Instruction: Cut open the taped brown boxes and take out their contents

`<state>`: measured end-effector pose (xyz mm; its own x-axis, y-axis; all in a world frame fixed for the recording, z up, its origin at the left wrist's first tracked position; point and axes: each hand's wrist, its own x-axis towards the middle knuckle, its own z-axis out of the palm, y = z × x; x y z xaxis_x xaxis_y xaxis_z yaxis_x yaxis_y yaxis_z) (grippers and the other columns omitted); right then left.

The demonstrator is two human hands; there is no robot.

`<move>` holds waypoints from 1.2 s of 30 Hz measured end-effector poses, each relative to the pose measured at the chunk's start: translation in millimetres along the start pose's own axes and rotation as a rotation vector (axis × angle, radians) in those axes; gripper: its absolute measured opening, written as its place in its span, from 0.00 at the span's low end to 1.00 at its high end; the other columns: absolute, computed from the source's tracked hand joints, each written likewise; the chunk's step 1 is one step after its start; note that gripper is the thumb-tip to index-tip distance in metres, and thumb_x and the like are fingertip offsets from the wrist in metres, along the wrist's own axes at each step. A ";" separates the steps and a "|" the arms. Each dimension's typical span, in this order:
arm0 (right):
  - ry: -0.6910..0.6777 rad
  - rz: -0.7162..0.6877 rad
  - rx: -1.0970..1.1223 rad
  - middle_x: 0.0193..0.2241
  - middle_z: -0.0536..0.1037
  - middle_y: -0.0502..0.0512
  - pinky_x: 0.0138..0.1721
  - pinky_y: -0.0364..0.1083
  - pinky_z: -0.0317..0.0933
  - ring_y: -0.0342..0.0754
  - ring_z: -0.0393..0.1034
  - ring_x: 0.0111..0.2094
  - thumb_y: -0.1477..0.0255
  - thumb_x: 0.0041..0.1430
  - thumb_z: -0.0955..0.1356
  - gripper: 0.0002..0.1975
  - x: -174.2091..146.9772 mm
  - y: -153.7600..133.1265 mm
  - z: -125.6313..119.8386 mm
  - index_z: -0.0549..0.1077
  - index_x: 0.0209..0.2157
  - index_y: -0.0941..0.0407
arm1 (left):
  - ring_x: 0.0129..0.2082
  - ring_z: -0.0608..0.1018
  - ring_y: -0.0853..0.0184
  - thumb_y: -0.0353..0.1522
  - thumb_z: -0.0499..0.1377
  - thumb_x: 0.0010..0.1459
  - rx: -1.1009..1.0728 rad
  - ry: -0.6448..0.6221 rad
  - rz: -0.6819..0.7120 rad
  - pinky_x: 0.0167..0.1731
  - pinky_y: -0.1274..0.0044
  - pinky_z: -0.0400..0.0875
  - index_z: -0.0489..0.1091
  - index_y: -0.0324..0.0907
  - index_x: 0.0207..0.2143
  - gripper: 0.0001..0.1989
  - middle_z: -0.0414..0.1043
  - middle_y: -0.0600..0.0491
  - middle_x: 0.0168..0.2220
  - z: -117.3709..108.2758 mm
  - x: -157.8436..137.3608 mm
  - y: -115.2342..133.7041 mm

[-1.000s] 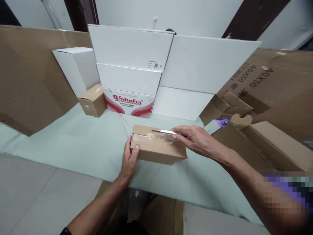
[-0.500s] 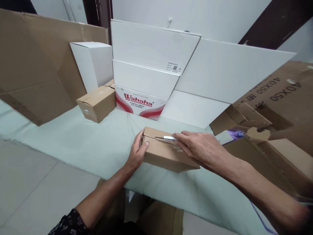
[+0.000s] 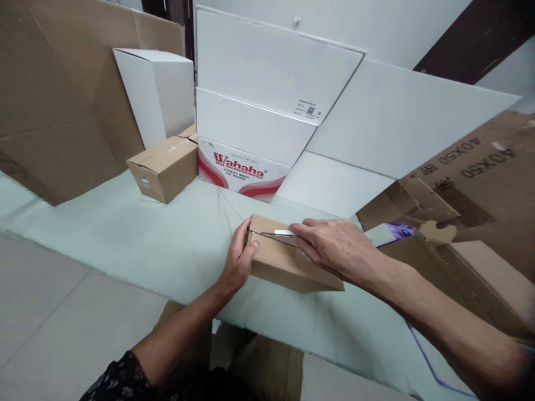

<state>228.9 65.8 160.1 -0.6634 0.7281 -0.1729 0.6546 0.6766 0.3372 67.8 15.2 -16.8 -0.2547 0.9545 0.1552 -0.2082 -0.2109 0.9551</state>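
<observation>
A small brown cardboard box (image 3: 292,264) lies on the pale green tablecloth in front of me. My left hand (image 3: 240,256) grips its left end, thumb on the top and fingers round the far side. My right hand (image 3: 326,242) is closed on a knife (image 3: 284,233) with a white handle and a thin blade. The blade points left and lies along the seam on the box's top, near the left end. My right hand covers part of the box's right side.
Another brown box (image 3: 163,167) stands at the back left, beside a tall white box (image 3: 171,100). White panels with a Wahaha print (image 3: 242,172) stand behind. Opened brown cartons (image 3: 472,278) are at the right. The green tablecloth (image 3: 167,245) ends above a tiled floor.
The knife and my right hand have moved left along the seam, toward the box's left end. My left hand keeps its grip. The camera view has shifted slightly.
</observation>
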 end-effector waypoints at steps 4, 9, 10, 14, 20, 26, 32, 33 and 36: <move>-0.102 0.038 -0.062 0.35 0.79 0.57 0.25 0.46 0.39 0.48 0.72 0.30 0.69 0.73 0.58 0.16 -1.8 -6.3 -3.9 0.76 0.46 0.54 | 0.69 0.65 0.52 0.34 0.55 0.63 -0.015 0.005 0.017 0.68 0.59 0.57 0.59 0.43 0.69 0.32 0.62 0.45 0.69 1.6 -0.5 -0.6; -0.096 0.005 -0.096 0.37 0.80 0.58 0.25 0.47 0.39 0.50 0.73 0.32 0.70 0.73 0.57 0.16 2.1 -12.7 -6.1 0.75 0.48 0.55 | 0.68 0.65 0.52 0.35 0.54 0.64 -0.022 0.028 0.011 0.68 0.60 0.58 0.60 0.43 0.69 0.30 0.63 0.45 0.69 3.4 -3.0 -2.5; -0.091 -0.003 -0.102 0.36 0.80 0.59 0.25 0.48 0.39 0.50 0.73 0.32 0.70 0.73 0.57 0.16 3.1 -13.9 -5.5 0.75 0.48 0.55 | 0.68 0.65 0.52 0.36 0.54 0.65 -0.020 0.029 0.008 0.68 0.60 0.58 0.59 0.43 0.69 0.30 0.63 0.45 0.69 3.5 -3.5 -2.5; -0.080 -0.011 -0.131 0.35 0.80 0.59 0.26 0.48 0.38 0.51 0.75 0.33 0.71 0.74 0.57 0.17 4.6 -18.2 -1.7 0.75 0.47 0.56 | 0.69 0.65 0.52 0.36 0.52 0.66 -0.018 0.023 0.024 0.68 0.59 0.57 0.59 0.42 0.69 0.30 0.62 0.44 0.69 3.2 -5.2 -1.6; -0.137 0.008 -0.169 0.35 0.79 0.59 0.25 0.48 0.38 0.53 0.75 0.34 0.74 0.72 0.58 0.14 -6.4 -15.8 -1.8 0.75 0.46 0.57 | 0.69 0.64 0.52 0.36 0.53 0.65 -0.012 0.045 0.033 0.69 0.59 0.56 0.60 0.41 0.68 0.30 0.62 0.44 0.70 3.4 -6.2 -2.9; -0.161 0.064 -0.193 0.32 0.79 0.58 0.25 0.48 0.38 0.50 0.73 0.30 0.73 0.72 0.59 0.14 -20.6 -5.3 -9.4 0.76 0.43 0.56 | 0.69 0.65 0.51 0.36 0.54 0.64 -0.026 0.062 0.027 0.69 0.59 0.56 0.62 0.43 0.68 0.30 0.64 0.45 0.69 3.6 -4.9 -5.7; -0.108 0.097 -0.169 0.31 0.78 0.57 0.25 0.47 0.39 0.49 0.72 0.30 0.75 0.69 0.61 0.11 -23.0 -5.1 -16.2 0.76 0.42 0.56 | 0.68 0.65 0.52 0.36 0.54 0.64 -0.012 0.059 0.032 0.69 0.59 0.56 0.62 0.42 0.67 0.29 0.64 0.44 0.68 3.1 -5.6 -5.1; -0.105 0.098 -0.163 0.32 0.78 0.57 0.25 0.47 0.39 0.49 0.72 0.30 0.76 0.68 0.61 0.11 -23.4 -5.5 -16.8 0.76 0.42 0.57 | 0.69 0.65 0.52 0.36 0.54 0.65 -0.009 0.055 0.034 0.69 0.59 0.56 0.61 0.42 0.68 0.29 0.63 0.44 0.69 2.8 -6.0 -4.5; -0.125 0.120 -0.141 0.33 0.78 0.57 0.24 0.47 0.39 0.49 0.72 0.31 0.77 0.69 0.60 0.12 -25.6 -5.6 -16.8 0.75 0.43 0.58 | 0.69 0.64 0.52 0.36 0.53 0.65 0.020 0.044 0.027 0.70 0.58 0.54 0.61 0.41 0.68 0.30 0.62 0.44 0.69 0.1 -5.9 -0.8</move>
<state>236.1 41.4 178.2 -0.5282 0.8163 -0.2338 0.6633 0.5686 0.4866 69.6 9.8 -18.4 -0.3012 0.9382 0.1706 -0.1815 -0.2321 0.9556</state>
